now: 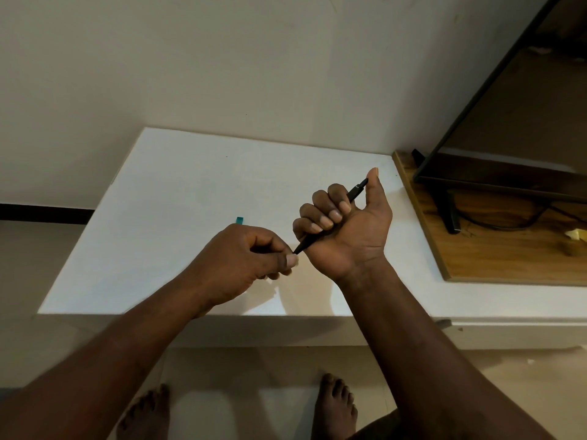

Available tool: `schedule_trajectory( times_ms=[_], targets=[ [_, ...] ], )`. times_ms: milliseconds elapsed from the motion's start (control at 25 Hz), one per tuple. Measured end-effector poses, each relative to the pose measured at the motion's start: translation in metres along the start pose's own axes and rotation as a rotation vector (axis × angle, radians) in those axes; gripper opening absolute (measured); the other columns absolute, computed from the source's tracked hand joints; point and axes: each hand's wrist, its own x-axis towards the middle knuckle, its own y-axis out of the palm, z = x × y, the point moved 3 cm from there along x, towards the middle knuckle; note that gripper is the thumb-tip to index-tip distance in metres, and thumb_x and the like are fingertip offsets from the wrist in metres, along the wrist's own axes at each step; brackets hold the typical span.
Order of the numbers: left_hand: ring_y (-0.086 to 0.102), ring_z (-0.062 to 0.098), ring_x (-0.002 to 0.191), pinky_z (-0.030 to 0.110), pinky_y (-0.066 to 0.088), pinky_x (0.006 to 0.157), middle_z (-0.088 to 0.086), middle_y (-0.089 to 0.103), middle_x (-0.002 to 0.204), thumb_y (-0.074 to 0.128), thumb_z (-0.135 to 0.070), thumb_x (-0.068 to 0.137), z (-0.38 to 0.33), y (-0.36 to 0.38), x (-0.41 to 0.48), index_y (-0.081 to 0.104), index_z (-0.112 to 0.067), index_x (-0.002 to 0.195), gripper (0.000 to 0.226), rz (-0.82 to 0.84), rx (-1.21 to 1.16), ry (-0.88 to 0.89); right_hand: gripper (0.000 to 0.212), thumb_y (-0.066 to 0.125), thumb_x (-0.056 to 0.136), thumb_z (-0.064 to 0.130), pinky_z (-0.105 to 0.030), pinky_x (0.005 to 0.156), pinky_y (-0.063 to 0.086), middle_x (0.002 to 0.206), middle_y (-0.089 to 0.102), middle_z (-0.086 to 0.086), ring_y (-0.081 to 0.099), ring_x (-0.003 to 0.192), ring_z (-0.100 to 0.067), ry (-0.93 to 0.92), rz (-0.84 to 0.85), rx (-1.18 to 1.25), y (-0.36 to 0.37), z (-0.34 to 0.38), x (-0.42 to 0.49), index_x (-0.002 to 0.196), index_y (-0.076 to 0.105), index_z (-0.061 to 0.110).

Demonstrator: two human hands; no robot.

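Observation:
My right hand (346,223) is held palm up above the white table (178,192), its fingers curled round a slim black pen (357,188). The pen runs diagonally through the fist, with its thumb on the upper end at the right and its lower tip pointing down-left. My left hand (244,258) is just left of it, and its thumb and fingers pinch at the pen's lower tip. A small teal piece (239,220) peeks out behind the left hand; what it belongs to is hidden.
The white table stands against a pale wall. To its right, a wooden board (495,249) carries a black monitor (508,100) with its stand and a cable. My bare feet (336,404) are on the tiled floor in front of the table.

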Motion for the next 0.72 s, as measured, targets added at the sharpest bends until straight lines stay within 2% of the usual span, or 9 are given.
schedule_trajectory(
  times_ms=[160,400,720],
  targets=[
    [0.074,0.015,0.079,0.034,0.058,0.075,-0.002,0.079,0.084,0.081,-0.031,0.084,0.0005,0.0004,-0.0012,0.080,-0.030,0.085,0.002,0.028,-0.037,-0.005,0.068,0.047,0.093,0.074,-0.026,0.049,0.019,0.050,0.026,0.004,0.022,0.045,-0.011,0.004,0.019,0.042,-0.0008,0.0042,-0.0002,0.057,0.033,0.018],
    [0.074,0.014,0.079,0.030,0.058,0.074,-0.003,0.079,0.084,0.081,-0.028,0.084,0.0011,0.0025,-0.0015,0.080,-0.032,0.086,0.004,0.040,-0.038,0.000,0.066,0.048,0.093,0.073,-0.026,0.050,0.016,0.051,0.023,0.005,0.020,0.046,-0.011,-0.011,-0.003,0.059,-0.0026,0.0065,0.0002,0.058,0.031,0.020],
    [0.074,0.016,0.080,0.032,0.058,0.075,-0.001,0.079,0.083,0.081,-0.030,0.084,0.0016,0.0026,-0.0012,0.080,-0.029,0.086,0.003,0.039,-0.058,0.001,0.063,0.049,0.094,0.068,-0.025,0.049,0.014,0.050,0.021,0.006,0.019,0.044,-0.011,-0.006,-0.011,0.063,-0.0029,0.0051,0.0007,0.057,0.030,0.020]
  ],
)
